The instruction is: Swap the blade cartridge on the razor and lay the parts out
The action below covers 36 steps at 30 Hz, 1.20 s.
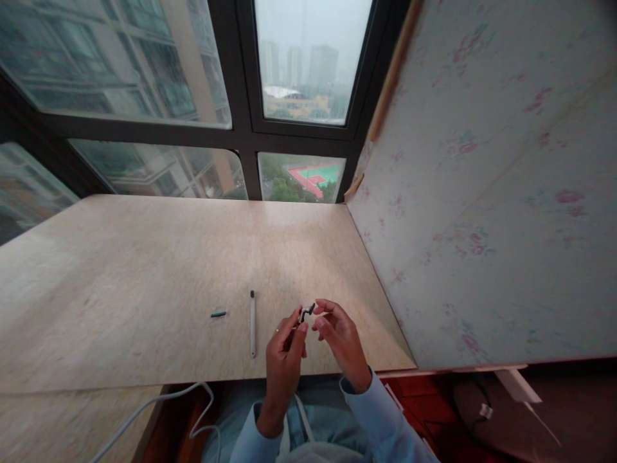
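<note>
A small black-and-silver piece [306, 312], bent in shape and too small to name, sits above the table between my hands. The thumb and fingers of my left hand [284, 360] close on it from the left. My right hand [341, 337] is just to its right, thumb and index finger apart near the black end; whether a fingertip touches it I cannot tell. Left of my hands, a slim white stick with a black tip [253, 328] lies on the tabletop. Farther left lies a short dark green strip [218, 314].
The pale tabletop [144, 276] reaches back to dark-framed windows [301, 138]. A flower-patterned wall panel [482, 212] bounds it on the right. A pale cable [149, 404] loops over the front left edge. A white adapter [518, 386] is at the lower right.
</note>
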{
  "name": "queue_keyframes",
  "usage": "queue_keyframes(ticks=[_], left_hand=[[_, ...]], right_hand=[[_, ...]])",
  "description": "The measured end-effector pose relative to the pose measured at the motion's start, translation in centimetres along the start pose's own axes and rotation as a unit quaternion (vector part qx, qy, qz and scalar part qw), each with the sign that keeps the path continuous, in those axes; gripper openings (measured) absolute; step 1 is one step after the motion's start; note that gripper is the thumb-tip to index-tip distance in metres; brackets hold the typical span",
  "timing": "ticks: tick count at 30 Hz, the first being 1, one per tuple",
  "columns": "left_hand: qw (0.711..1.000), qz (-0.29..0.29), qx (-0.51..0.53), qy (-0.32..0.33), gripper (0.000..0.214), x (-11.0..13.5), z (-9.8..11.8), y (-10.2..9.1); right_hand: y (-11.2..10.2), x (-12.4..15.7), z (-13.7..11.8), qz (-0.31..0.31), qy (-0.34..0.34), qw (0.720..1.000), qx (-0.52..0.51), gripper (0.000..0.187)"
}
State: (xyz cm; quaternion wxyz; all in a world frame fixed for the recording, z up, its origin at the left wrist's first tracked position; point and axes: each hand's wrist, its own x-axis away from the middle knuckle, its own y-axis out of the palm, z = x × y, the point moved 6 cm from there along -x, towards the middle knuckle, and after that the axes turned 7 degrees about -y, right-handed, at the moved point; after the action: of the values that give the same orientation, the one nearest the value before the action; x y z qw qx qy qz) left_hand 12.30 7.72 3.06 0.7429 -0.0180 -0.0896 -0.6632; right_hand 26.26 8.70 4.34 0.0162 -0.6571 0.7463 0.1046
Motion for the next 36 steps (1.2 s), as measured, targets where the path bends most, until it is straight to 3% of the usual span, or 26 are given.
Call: queue_keyframes(ticks=[3, 5, 13, 16, 23, 31, 36], left_hand=[[0.992, 0.003, -0.067, 0.103, 0.034, 0.8, 1.3, 0.0], [0.987, 0.017, -0.088, 0.135, 0.032, 1.2, 1.7, -0.2], [0.974, 0.024, -0.108, 0.199, 0.023, 2.4, 2.9, -0.1], [0.963, 0.038, -0.129, 0.235, 0.024, 2.5, 3.6, -0.2], [0.954, 0.039, -0.17, 0.245, 0.023, 2.6, 3.5, 0.1], [0.899, 0.03, -0.207, 0.384, 0.032, 3.2, 4.5, 1.2], [0.884, 0.025, -0.218, 0.414, 0.034, 3.4, 4.3, 1.6]], right_hand=[[0.1, 0.3, 0.2, -0.01, 0.008, 0.999, -0.037, 0.038], [0.1, 0.4, 0.1, -0.013, 0.005, 0.998, -0.06, 0.035], [0.3, 0.6, -0.4, -0.042, 0.011, 0.994, -0.096, 0.036], [0.2, 0.7, -0.6, -0.037, 0.008, 0.995, -0.09, 0.035], [-0.3, 0.6, -1.5, -0.002, -0.002, 0.998, -0.068, 0.032], [-1.1, 0.2, -2.6, 0.015, -0.051, 0.997, -0.057, 0.034], [-1.9, 0.1, -2.8, -0.001, -0.077, 0.997, -0.028, 0.032]])
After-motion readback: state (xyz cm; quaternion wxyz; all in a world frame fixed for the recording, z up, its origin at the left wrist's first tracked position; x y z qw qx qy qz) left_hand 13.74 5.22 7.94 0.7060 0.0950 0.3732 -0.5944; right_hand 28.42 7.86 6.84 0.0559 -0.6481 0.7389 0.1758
